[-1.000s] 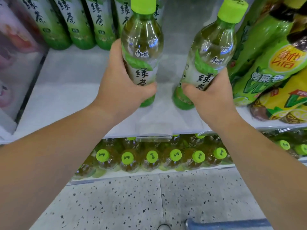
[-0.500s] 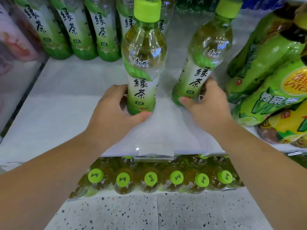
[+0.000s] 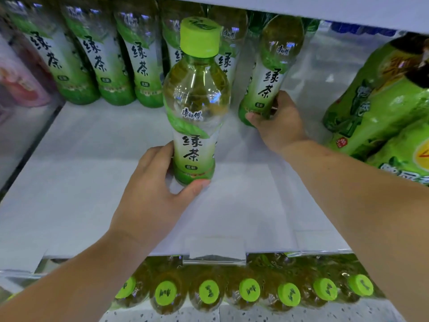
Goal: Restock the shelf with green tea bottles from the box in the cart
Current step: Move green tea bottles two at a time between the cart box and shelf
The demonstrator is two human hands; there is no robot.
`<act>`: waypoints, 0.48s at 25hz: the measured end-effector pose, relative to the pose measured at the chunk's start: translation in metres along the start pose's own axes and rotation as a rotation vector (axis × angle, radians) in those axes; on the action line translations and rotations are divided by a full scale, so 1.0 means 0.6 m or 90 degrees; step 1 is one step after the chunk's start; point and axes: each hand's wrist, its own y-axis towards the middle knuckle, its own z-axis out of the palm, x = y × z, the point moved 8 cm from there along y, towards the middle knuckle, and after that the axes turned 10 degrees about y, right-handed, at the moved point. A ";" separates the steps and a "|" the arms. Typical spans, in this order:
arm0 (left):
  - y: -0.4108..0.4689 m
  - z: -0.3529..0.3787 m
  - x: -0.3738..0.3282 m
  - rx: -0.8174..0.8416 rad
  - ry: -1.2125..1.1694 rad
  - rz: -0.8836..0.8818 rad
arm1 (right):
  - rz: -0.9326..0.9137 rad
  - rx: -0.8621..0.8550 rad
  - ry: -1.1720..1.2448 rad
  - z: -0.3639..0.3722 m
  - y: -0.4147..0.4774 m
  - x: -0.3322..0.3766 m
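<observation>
As left hand (image 3: 153, 201) grips near bottle (image 3: 195, 126), right hand (image 3: 278, 126) grips far bottle (image 3: 269, 84); latter tilted.

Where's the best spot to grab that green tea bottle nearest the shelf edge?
I'd take the front bottle round its straight labelled lower body, from the front-left, as the left hand does. Its shoulder bulges; the back row blocks the rear, and the right hand holding a second bottle crowds the right.

— How did the arms lie?
— Both were bare and stretched forward. The left hand (image 3: 148, 198) gripped the near bottle (image 3: 195, 126) at its base, thumb across the front.
— And the right?
— The right hand (image 3: 278, 126) reached farther in, clasping the far bottle (image 3: 267, 84) low down.
</observation>
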 end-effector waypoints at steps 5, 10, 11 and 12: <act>-0.003 0.002 0.006 -0.001 -0.022 -0.010 | 0.000 0.017 0.031 0.017 0.027 -0.005; -0.003 0.001 0.003 -0.005 -0.006 -0.001 | 0.026 0.035 0.039 0.028 0.045 -0.008; -0.002 0.001 0.002 -0.006 -0.004 -0.002 | 0.028 0.041 0.035 0.029 0.046 -0.010; -0.002 0.001 0.002 -0.007 0.000 -0.003 | 0.030 0.047 0.026 0.030 0.047 -0.009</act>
